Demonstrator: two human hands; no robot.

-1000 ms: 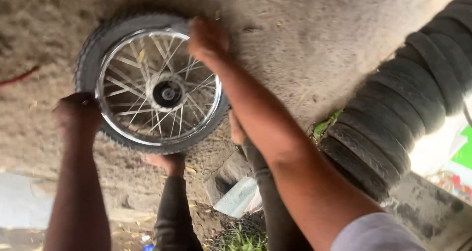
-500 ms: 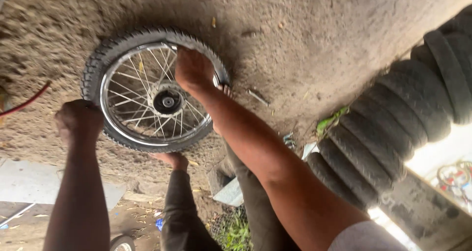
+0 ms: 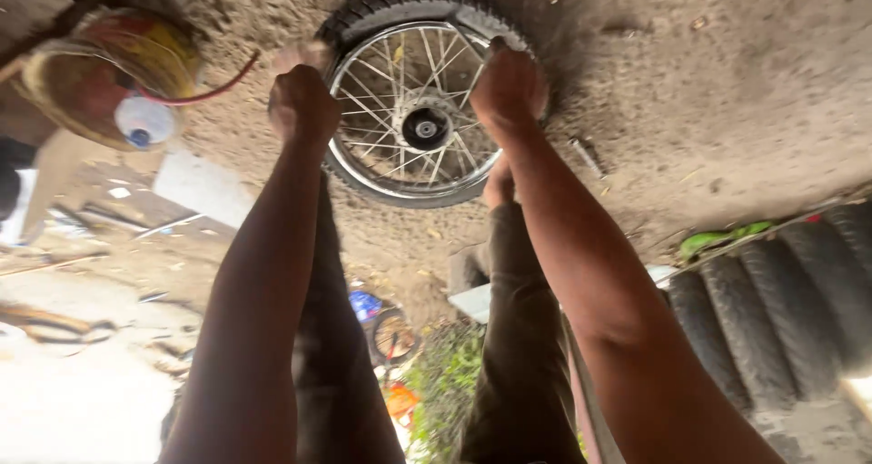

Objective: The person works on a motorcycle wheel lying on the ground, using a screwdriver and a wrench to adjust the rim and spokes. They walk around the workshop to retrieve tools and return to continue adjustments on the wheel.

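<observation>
Clutter sits far left: a round tub (image 3: 109, 74) with a red hose (image 3: 213, 87) and a small plastic bottle (image 3: 143, 122). Next, the left hand (image 3: 302, 103) is balled into a fist over the tyre's (image 3: 413, 3) left edge, seemingly clamped on the tread, though what the fingers enclose is hidden. The wheel (image 3: 411, 110) lies flat on sandy ground (image 3: 727, 92), its spokes and hub (image 3: 425, 128) showing. The right hand (image 3: 509, 87) presses down on the tyre's right edge, fingers curled over it. The wheel looks heavy and rigid, the rubber stiff but grippy; opposite edges of the tyre offer the surest hold, since thin spokes could bend. Stacked tyres (image 3: 781, 291) stand far right.
</observation>
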